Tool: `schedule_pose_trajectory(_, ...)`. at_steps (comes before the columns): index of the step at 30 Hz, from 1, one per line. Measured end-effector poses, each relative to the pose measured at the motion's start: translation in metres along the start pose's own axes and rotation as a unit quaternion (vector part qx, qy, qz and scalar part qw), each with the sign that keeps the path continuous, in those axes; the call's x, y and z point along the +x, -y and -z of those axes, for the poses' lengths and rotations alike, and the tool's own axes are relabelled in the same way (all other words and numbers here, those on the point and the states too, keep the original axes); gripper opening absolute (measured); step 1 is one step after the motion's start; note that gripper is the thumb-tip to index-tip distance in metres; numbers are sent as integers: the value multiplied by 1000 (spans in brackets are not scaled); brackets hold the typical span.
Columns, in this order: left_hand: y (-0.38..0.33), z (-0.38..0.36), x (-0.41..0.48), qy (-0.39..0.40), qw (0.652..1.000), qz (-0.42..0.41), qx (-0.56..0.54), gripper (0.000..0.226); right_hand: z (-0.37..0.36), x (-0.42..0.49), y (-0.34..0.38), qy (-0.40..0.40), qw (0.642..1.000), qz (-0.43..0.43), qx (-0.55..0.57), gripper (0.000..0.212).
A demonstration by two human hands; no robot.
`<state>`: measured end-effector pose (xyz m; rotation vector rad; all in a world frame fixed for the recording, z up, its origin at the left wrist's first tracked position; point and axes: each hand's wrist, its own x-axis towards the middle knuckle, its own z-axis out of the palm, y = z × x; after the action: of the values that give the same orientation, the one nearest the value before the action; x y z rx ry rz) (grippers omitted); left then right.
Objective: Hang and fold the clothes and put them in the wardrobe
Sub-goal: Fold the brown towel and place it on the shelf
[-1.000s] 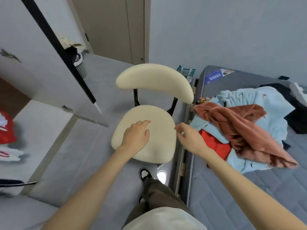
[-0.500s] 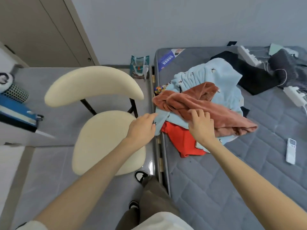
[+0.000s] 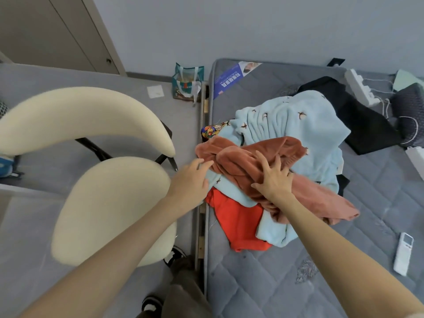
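Head view, right grip (image 3: 274, 180) splayed flat on plush rust fleece (image 3: 236, 165), left grip (image 3: 190, 180) straight-fingered touching it

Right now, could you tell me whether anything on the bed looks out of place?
The clothes sit unfolded in a crumpled heap at the mattress edge: a rust-brown garment over a light blue garment, a red garment poking out beneath. A remote control lies loose nearby.

Blue mattress label (image 3: 229, 81) bears Chinese characters, not legible
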<state>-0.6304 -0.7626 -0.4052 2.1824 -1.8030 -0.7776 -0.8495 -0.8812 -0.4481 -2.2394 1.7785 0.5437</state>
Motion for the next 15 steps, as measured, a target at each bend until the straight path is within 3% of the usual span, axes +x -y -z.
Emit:
schedule_pose_trajectory(2,5,-1,1,-2,1000,7,-6,53,-7,10,-2,34,999,17,15,100)
schedule_pose_trajectory(5,11,4,-3,-6,999,26,-19,52,-13,10,0,96,992,61,45,66)
schedule_pose_trajectory(8,15,14,-12,-13,999,35,-24,51,-10,-11,17,48,989,112,85,30)
schedule_pose_trajectory(15,50,48,-60,-53,993,100,-17,49,32,-94,74,-67,933,291,201,20)
